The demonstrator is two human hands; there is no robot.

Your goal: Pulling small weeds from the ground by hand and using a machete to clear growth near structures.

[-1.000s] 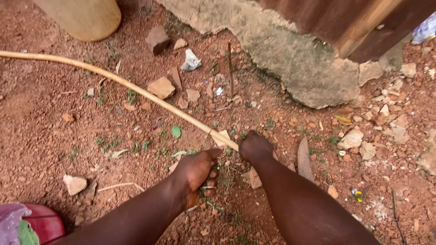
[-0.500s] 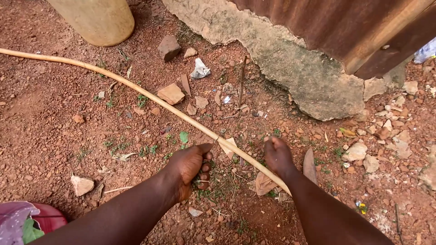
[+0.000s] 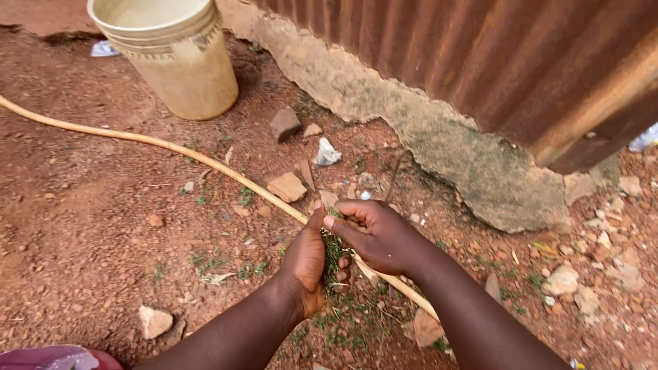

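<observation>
Cane, long and pale, runs from the frame's left edge to lower centre over red dirt; right hand grasps it, left hand clutches green weeds alongside

Soft, even daylight lit the scene; shadows were faint, no glare showed, and the far edges bent slightly.

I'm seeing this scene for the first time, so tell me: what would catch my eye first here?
The two hands meeting at the centre: the left hand and right hand close together around a small tuft of green weeds. Beneath them a long pale cane curves across the red earth from the left edge. Behind, a cream bucket stands beside a rusty corrugated wall.
</observation>
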